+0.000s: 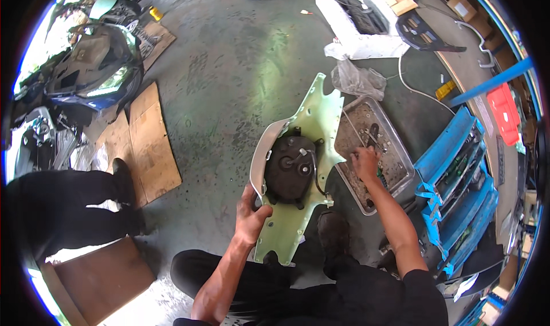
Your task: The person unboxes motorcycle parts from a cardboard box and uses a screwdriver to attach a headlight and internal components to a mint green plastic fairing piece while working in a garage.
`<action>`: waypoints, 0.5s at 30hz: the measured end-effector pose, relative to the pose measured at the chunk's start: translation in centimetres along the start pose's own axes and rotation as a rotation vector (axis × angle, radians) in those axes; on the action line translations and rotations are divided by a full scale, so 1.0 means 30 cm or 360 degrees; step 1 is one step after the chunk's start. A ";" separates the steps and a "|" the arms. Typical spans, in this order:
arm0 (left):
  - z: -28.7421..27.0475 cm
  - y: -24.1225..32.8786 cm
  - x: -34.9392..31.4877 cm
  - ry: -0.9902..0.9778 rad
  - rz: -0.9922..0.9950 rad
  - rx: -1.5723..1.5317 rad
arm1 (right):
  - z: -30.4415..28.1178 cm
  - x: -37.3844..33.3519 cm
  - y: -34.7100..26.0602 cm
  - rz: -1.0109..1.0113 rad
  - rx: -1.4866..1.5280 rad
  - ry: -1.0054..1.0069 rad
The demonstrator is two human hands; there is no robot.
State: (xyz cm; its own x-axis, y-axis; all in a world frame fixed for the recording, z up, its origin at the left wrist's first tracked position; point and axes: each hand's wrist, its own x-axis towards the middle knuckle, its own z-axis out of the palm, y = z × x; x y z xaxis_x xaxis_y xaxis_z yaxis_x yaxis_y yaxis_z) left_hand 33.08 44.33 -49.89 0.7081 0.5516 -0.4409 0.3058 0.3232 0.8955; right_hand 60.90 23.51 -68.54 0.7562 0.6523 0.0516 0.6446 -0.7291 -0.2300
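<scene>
My left hand (250, 218) is closed on the left edge of a pale green plastic vehicle panel (281, 228), thumb over its near side. The panel stands tilted before my knees, its inner face toward me. A dark rounded housing (291, 168) with a short cable sits in its middle. My right hand (365, 164) is down in a metal tray (395, 145), to the right of the panel, its fingers bent together. Small loose parts and tools lie around them. A thin metal rod (350, 124) runs toward the fingers, and a green handle (382, 177) shows beside the wrist. What the fingertips hold is hidden.
An opened blue toolbox (452, 148) with tools stands right of the tray. Beyond the tray lie a clear plastic bag (358, 79) and a white foam box (366, 46). Flattened cardboard (150, 145), a scooter (94, 68) and another person's dark-clothed leg (69, 208) are at the left.
</scene>
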 end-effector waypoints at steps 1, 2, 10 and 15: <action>0.001 0.001 0.001 -0.0010 -0.0033 0.0006 | -0.043 0.005 -0.037 0.0177 0.0243 0.0144; 0.001 0.001 -0.001 -0.0025 -0.0062 0.0009 | -0.099 0.013 -0.075 0.0439 0.0446 0.0231; 0.018 0.002 0.014 -0.0025 0.0034 0.0034 | -0.539 -0.086 -0.471 -0.0538 0.1137 0.0431; 0.019 0.011 0.005 -0.0049 -0.0036 0.0104 | -0.504 -0.083 -0.608 -0.1214 0.0991 -0.0194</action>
State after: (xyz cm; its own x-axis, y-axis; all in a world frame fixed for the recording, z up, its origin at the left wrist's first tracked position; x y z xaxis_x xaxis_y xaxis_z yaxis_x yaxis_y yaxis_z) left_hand 33.64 44.09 -49.63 0.7195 0.5206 -0.4597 0.3620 0.2838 0.8879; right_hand 48.97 32.06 -49.78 0.1239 0.9440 0.3058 0.7535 0.1110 -0.6480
